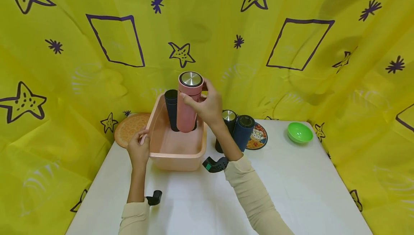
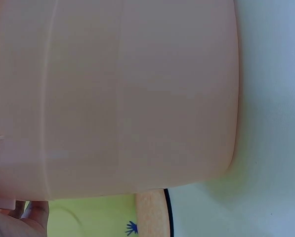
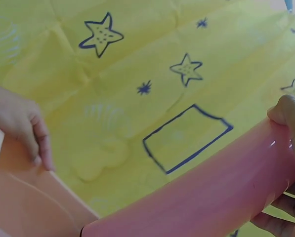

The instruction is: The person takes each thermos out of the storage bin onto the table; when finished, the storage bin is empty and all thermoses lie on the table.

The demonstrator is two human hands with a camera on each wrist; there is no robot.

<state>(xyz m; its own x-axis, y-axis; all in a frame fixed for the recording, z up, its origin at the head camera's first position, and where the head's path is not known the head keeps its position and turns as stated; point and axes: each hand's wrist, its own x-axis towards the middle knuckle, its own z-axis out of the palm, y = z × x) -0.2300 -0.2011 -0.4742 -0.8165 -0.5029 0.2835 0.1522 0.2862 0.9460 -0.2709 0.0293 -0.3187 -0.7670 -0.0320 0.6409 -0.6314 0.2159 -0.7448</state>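
Note:
My right hand (image 1: pixel 208 107) grips a pink thermos bottle (image 1: pixel 185 114) with a shiny metal lid and holds it nearly upright over the peach plastic tub (image 1: pixel 176 155). In the right wrist view the thumb and fingers wrap round the pink bottle (image 3: pixel 201 190). The left hand (image 1: pixel 139 149) holds the tub's left rim between thumb and fingers. Its fingers show at the lower corner of the left wrist view, beside the tub wall (image 2: pixel 137 98). Inside the tub stands a black bottle (image 1: pixel 171 109); another dark thing behind the pink bottle is mostly hidden.
Right of the tub stand a black bottle with a silver lid (image 1: pixel 229 115) and a dark blue bottle (image 1: pixel 244 130), partly behind my forearm. A round patterned mat (image 1: pixel 260 139) lies behind them, a green bowl (image 1: pixel 300 133) farther right. Left of the tub is an orange round mat (image 1: pixel 127 129).

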